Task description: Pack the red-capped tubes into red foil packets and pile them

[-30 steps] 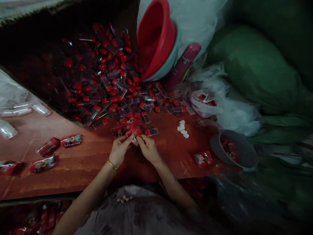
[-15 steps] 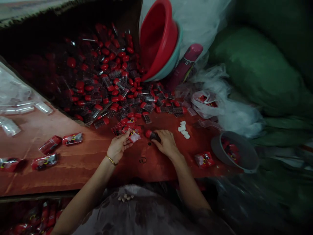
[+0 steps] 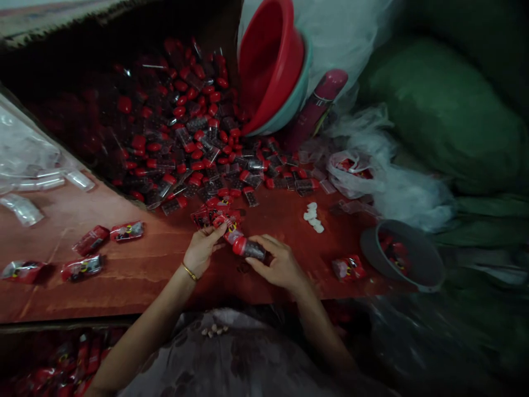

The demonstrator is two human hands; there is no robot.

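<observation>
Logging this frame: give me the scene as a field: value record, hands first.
left hand: holds a printed red wrapper
right hand: holds a clear red-capped container, cap toward the wrapper
cap inside wrapper: cannot tell
carton: open, more containers heaped inside and spilling out
table, left: four red packets
table, right: white pieces, one red packet, grey bowl holding red items
far side: red basin, teal basin, pink-capped can

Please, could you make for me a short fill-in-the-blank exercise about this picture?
The right hand holds a container whose cap is coloured ____.
The arm wearing a bracelet is the ____ one.
In this view, the grey bowl lies to the ____ of the white pieces.
Missing words: red; left; right.
</observation>
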